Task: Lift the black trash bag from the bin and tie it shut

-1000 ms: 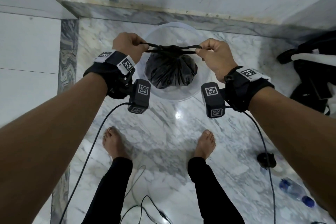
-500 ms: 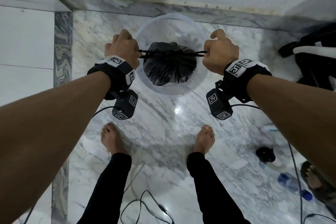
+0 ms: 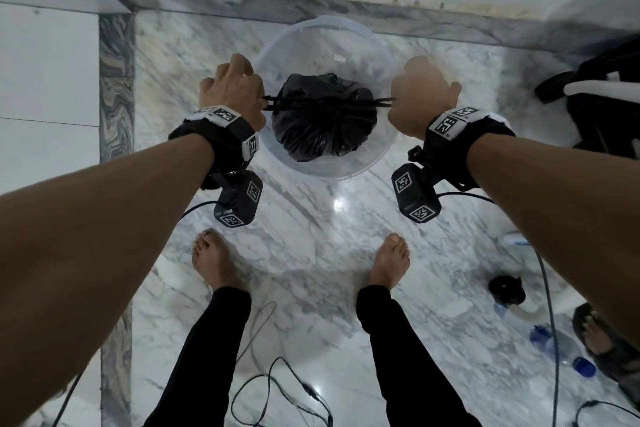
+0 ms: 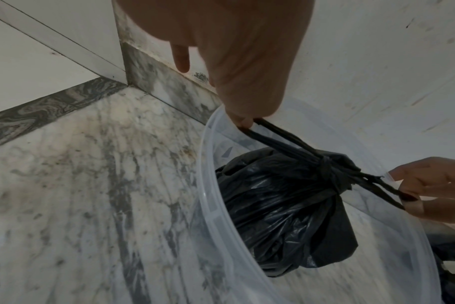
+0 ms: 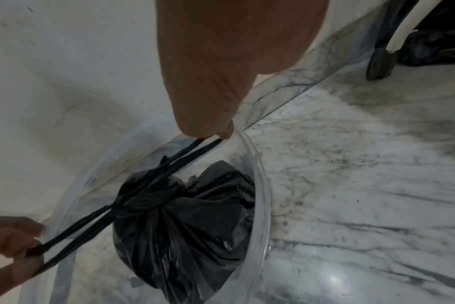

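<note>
Since the earlier frame the crumpled black plastic trash bag (image 3: pixel 323 121) hangs lower, inside the round translucent plastic bin (image 3: pixel 382 55). Its knotted neck is stretched by 2 black ties, one pinched in the left hand (image 3: pixel 232 94), one in the right hand (image 3: pixel 420 95), both spread wider apart.

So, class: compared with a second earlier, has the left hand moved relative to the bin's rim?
Yes. The left hand has pulled outward to the left, from over the bin rim to outside it.

No readable text anywhere; the wrist bands (image 3: pixel 225 114) carry only black-and-white square markers.
</note>
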Demonstrator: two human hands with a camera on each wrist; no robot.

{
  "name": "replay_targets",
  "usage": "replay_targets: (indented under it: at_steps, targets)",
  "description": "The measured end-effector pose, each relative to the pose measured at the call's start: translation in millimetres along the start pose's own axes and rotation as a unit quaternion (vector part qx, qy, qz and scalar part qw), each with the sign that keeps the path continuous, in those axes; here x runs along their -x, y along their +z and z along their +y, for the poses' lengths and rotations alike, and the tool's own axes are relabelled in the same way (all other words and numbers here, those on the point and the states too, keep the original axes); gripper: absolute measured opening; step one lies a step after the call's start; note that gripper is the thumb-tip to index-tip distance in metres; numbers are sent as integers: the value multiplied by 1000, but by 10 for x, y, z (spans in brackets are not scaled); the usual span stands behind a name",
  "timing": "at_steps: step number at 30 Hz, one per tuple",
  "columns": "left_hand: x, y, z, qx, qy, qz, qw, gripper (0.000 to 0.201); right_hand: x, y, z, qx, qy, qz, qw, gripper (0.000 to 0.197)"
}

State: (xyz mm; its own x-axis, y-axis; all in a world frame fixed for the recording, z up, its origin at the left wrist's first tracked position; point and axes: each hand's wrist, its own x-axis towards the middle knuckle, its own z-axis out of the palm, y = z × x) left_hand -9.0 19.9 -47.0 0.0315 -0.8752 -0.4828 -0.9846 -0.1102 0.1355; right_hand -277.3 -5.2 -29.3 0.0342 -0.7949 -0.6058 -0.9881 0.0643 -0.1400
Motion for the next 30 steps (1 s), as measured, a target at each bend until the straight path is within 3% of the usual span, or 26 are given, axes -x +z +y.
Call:
replay_targets:
  at_steps: [3, 10, 16, 20, 25, 30]
  targets:
    - [-4, -4, 2, 1, -1, -5, 1000, 27, -5, 1, -1, 6, 1, -2, 1000, 41]
    - [-14, 1, -10, 10, -6, -4, 1000, 26, -37, 24, 5, 17, 3, -6, 1000, 27]
    - [-1, -8, -10, 14, -1, -6, 1000, 26, -18, 22, -7, 10, 8, -10, 1000, 36]
    - [19, -7, -9, 13, -5, -7, 1000, 26, -27, 51, -6, 12, 15, -6, 1000, 27]
    - [51, -3, 32, 26, -29, -20, 999, 26, 12, 70, -65, -28, 52, -10, 998, 28]
    - [143, -156, 120, 90, -70, -50, 992, 44, 137, 4, -71, -77, 46, -21, 996, 34]
